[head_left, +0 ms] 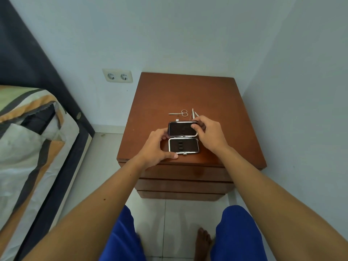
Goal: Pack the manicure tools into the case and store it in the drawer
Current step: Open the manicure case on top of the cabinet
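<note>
A small manicure case (183, 137) with a metal rim and dark lining lies open flat on the brown nightstand (190, 95), both halves empty. My left hand (157, 149) grips the near half at its left edge, thumb along the front. My right hand (208, 133) pinches the right side of the far half. Behind the case lie small scissors (179, 113) and thin metal tools (194, 113), partly hidden by my right fingers. The nightstand has three closed drawers (185, 183) below its top.
A bed with a striped cover (28, 147) and a dark headboard stands at the left. A double wall socket (117, 75) sits left of the nightstand. White walls close in behind and on the right. My knees and a bare foot are on the tiled floor.
</note>
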A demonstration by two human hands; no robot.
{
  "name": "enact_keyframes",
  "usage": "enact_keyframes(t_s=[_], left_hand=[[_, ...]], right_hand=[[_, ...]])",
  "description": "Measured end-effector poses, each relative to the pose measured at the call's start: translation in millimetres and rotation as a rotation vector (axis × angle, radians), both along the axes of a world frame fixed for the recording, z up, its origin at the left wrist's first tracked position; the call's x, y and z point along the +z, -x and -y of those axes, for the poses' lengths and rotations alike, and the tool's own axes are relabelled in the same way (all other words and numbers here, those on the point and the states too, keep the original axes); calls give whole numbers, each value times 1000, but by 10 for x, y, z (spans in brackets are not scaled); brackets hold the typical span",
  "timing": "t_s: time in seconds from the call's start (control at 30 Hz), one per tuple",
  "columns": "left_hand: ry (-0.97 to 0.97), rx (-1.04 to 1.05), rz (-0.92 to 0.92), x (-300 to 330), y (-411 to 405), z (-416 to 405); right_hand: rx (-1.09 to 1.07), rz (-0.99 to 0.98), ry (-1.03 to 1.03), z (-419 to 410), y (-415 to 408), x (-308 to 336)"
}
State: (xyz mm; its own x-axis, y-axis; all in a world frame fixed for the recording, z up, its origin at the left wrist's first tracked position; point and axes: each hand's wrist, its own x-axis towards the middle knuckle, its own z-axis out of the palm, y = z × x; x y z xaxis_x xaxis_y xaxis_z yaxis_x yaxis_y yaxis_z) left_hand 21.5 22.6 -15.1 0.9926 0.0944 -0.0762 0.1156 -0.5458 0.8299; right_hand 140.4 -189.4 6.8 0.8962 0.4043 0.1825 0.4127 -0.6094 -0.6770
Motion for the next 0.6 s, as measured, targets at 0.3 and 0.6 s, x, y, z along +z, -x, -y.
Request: enact_keyframes(t_s=[0.3,0.6], left_hand=[[-18,-9,117,-93,26,-30],[-103,13,152,-76,61,11]], right_hand=[[-21,-7,-4,19,-114,-120],[-17,-8,-3,132,-50,-130]])
